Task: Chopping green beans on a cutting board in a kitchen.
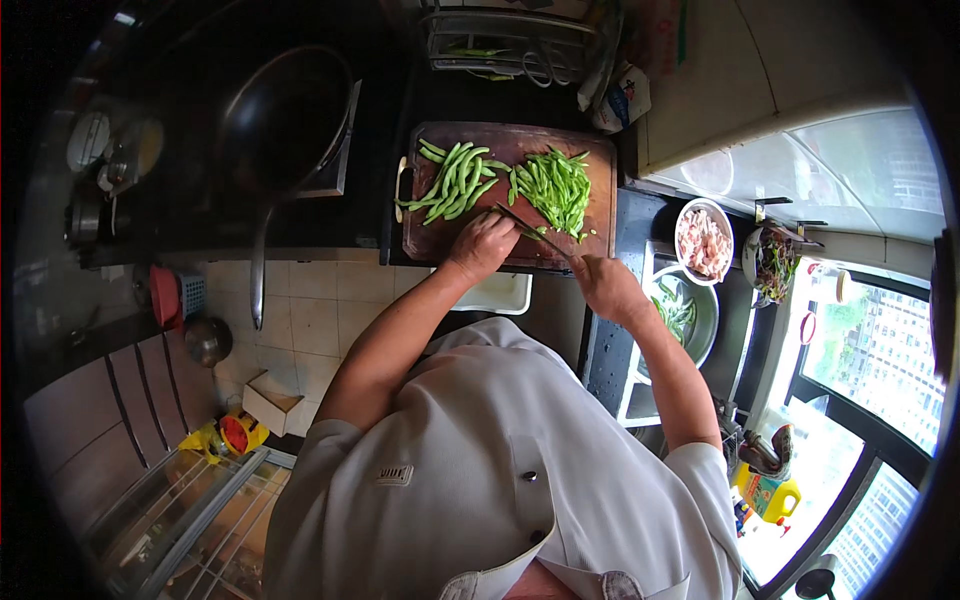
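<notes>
A dark wooden cutting board (495, 251) lies in front of me on the counter. My right hand (606, 286) grips the handle of a kitchen knife (551, 244), whose blade slants up and left across the board's front part. My left hand (486, 244) is curled down against the board just left of the blade. Its fingers pin a green bean (534, 232), mostly hidden by hand and blade. Whole green beans (459, 180) lie in a loose pile at the back left. Thinly sliced green beans (556, 189) are heaped on the right, with a few small bits near the knife.
Left is a long-handled wok (289, 112) on the stove. On the right are a bowl of cut raw meat (703, 244) and, by the sink, a metal basin (705, 322) holding beans. A white tray (495, 294) sits below the board's front edge. Behind stands a wire rack (510, 34).
</notes>
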`<state>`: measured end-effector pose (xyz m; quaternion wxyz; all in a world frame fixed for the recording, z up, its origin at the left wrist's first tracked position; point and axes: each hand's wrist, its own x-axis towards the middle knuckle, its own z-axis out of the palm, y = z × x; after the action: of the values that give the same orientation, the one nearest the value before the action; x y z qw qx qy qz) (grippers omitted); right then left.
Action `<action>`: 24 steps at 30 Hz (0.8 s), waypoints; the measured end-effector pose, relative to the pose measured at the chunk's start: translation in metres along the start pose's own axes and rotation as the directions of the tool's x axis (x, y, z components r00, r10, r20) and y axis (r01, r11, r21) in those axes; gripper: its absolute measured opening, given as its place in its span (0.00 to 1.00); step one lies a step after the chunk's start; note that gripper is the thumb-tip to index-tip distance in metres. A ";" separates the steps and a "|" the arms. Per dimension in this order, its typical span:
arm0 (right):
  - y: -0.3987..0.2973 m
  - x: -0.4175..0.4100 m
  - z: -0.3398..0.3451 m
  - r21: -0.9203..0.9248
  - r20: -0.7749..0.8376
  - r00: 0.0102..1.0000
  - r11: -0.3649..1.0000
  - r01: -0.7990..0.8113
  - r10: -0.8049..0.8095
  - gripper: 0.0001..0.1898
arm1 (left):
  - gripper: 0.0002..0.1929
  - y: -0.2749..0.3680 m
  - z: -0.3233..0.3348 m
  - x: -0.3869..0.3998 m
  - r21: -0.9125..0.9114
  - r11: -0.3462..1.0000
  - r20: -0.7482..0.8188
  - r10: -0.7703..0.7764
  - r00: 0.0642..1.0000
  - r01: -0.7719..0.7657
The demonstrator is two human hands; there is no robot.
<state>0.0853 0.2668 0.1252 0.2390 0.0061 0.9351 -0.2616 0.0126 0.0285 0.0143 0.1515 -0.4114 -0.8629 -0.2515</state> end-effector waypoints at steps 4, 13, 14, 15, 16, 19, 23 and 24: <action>-0.013 0.009 0.012 -0.058 0.082 0.989 0.992 -0.117 0.121 0.27 | 0.03 -0.003 0.004 0.001 0.070 0.997 0.050 0.013 0.999 -0.016; -0.015 -0.003 -0.004 0.103 -0.008 0.999 0.994 0.035 -0.034 0.26 | 0.09 -0.004 0.002 0.000 -0.006 1.000 0.055 -0.016 0.998 0.016; -0.008 -0.005 0.000 0.070 0.011 1.000 0.998 0.000 -0.001 0.26 | 0.05 -0.006 0.005 -0.002 0.018 1.000 0.020 -0.002 1.000 0.002; -0.005 -0.005 0.003 0.038 0.028 0.999 0.999 -0.038 0.037 0.27 | 0.02 -0.006 0.005 -0.001 0.038 0.999 -0.014 0.016 1.000 -0.016; -0.004 -0.004 0.006 0.037 0.029 0.999 0.999 -0.040 0.039 0.27 | 0.02 -0.006 0.005 -0.001 0.036 0.999 -0.014 0.015 1.000 -0.015; -0.006 0.005 0.020 -0.006 0.023 0.997 0.997 -0.078 0.078 0.27 | 0.02 -0.004 0.003 0.001 0.028 0.999 0.007 0.024 1.000 -0.024; -0.002 0.020 0.028 0.046 -0.019 0.998 0.997 -0.058 0.059 0.28 | 0.02 0.001 0.001 -0.001 0.042 0.999 0.042 -0.005 0.999 0.003; 0.000 0.023 0.026 0.080 0.015 0.999 0.996 -0.048 0.047 0.28 | 0.02 0.000 0.002 -0.001 0.037 0.999 0.054 -0.016 0.998 0.014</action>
<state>0.0766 0.2516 0.0952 0.2507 0.0361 0.9219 -0.2932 0.0128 0.0295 0.0121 0.1335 -0.4087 -0.8742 -0.2254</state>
